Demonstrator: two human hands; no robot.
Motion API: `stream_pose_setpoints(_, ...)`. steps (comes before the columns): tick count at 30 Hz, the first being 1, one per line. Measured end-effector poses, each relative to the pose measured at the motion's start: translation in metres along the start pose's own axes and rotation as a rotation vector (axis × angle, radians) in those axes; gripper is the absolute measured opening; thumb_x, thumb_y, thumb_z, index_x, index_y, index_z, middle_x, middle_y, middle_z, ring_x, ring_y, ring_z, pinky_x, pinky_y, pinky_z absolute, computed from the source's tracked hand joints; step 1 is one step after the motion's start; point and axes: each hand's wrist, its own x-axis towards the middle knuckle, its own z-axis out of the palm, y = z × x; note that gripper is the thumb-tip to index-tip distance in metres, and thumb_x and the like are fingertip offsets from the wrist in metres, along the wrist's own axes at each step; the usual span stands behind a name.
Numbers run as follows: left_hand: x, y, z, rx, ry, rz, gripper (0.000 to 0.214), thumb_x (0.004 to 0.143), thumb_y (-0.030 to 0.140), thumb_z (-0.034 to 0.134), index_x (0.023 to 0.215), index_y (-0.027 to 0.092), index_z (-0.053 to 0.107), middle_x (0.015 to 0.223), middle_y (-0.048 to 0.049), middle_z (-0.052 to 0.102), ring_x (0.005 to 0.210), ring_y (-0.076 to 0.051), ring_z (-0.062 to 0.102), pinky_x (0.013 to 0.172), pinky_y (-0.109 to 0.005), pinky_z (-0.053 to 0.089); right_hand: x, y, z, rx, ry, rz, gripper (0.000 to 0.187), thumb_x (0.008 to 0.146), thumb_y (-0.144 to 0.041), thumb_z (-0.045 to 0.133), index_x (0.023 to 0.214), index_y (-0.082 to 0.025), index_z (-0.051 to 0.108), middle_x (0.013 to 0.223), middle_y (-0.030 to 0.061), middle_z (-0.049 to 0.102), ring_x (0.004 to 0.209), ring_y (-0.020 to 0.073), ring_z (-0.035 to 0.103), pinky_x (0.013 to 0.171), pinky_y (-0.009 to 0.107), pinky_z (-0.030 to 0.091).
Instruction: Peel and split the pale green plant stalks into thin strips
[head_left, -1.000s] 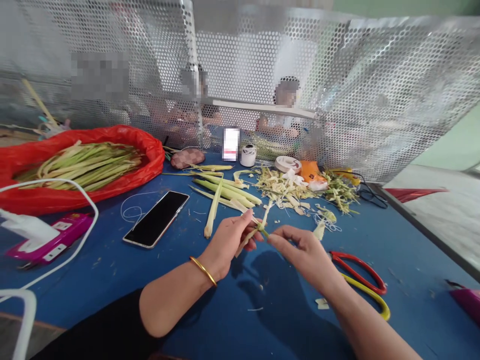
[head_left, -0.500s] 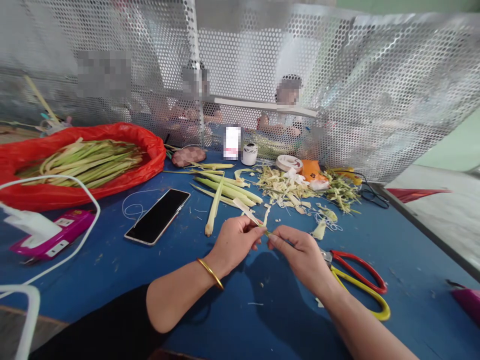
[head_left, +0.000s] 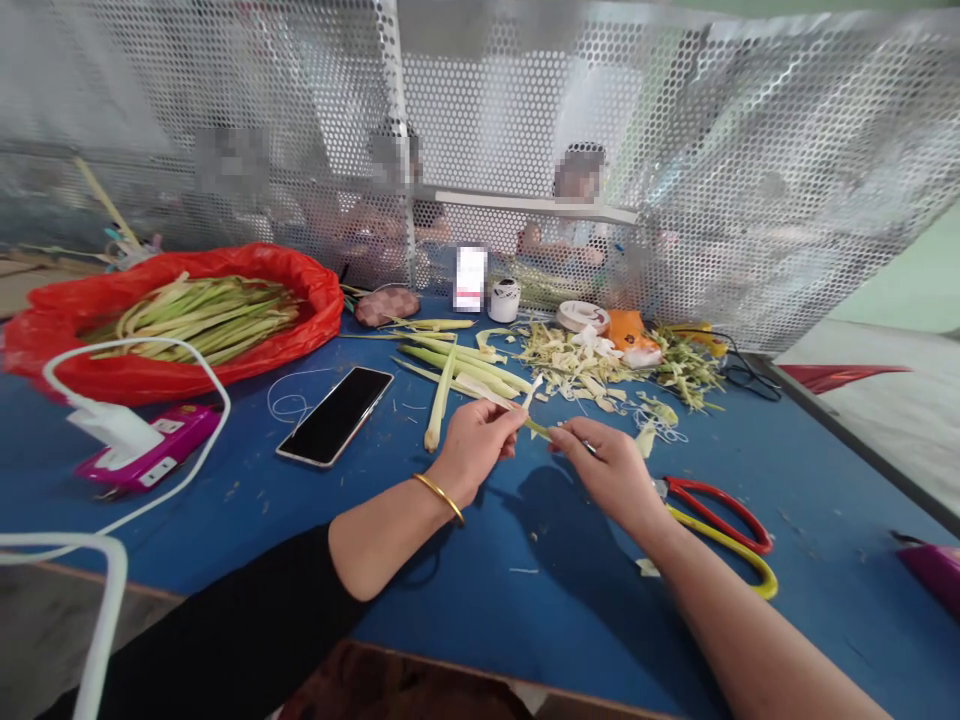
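Note:
Between my two hands stretches a thin green plant stalk [head_left: 537, 429], with a pale leaf strip [head_left: 480, 391] sticking out past my left fingers and a small whitish curl standing up beside it. My left hand [head_left: 478, 440], with a gold bangle on its wrist, pinches one end. The other end is pinched by the thumb and fingers of my right hand [head_left: 604, 465]. Just beyond my left hand lie several long pale-green leaf stalks [head_left: 469, 370]. Close to my right wrist rest scissors with one red and one yellow handle [head_left: 724, 515], their blades partly hidden.
A red plastic bag [head_left: 315, 335] full of green stalks stands at the left. A phone [head_left: 335, 415] and a purple power strip [head_left: 176, 437] with white cables lie nearer. Shredded trimmings [head_left: 574, 365], a tape roll [head_left: 583, 316] and a small white jar [head_left: 504, 300] sit before a perforated metal screen [head_left: 510, 110].
My hands have drawn slightly apart, showing more of the stalk between them. The view has shifted, so the table's near edge now shows. Both hands keep their pinch.

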Motion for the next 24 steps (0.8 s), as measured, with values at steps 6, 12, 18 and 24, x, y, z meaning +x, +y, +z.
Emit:
stream_pose_setpoints(6,0.004,0.001,-0.002,-0.014,0.035,0.031,0.027,0.075,0.036,0.067,0.062,0.016,0.055,0.053,0.0038,0.052,0.042,-0.006,0.045,0.044,-0.021,0.036,-0.001,0.002,0.001,-0.026,0.037,-0.013,0.038,0.091,-0.044,0.048,0.066,-0.02,0.064,0.06,-0.0008,0.058,0.059,0.0147,0.051,0.057,0.025,0.034)
stream_pose_setpoints(12,0.003,-0.002,0.0,-0.024,0.026,-0.002,0.027,0.073,0.038,0.069,0.062,0.016,0.058,0.054,0.0039,0.054,0.04,-0.006,0.046,0.043,-0.021,0.037,-0.002,0.004,0.005,-0.057,0.04,-0.062,0.039,0.092,-0.043,0.048,0.063,-0.02,0.061,0.06,-0.0006,0.061,0.058,0.0135,0.052,0.056,0.023,0.035)
stream_pose_setpoints(18,-0.002,-0.004,0.001,-0.065,0.004,-0.053,0.022,0.074,0.033,0.069,0.065,0.015,0.06,0.052,0.0037,0.054,0.039,-0.006,0.046,0.041,-0.02,0.035,0.001,0.007,0.006,-0.128,0.059,-0.114,0.038,0.093,-0.041,0.05,0.062,-0.02,0.059,0.061,-0.0007,0.061,0.059,0.0138,0.054,0.057,0.024,0.035)
stream_pose_setpoints(24,-0.009,0.003,0.001,-0.143,-0.021,-0.152,0.016,0.078,0.028,0.065,0.071,0.014,0.062,0.054,0.0027,0.057,0.041,-0.007,0.05,0.043,-0.019,0.037,0.003,0.012,0.004,-0.152,0.094,-0.165,0.04,0.093,-0.041,0.048,0.061,-0.02,0.058,0.059,-0.0006,0.059,0.06,0.0147,0.056,0.06,0.025,0.039)
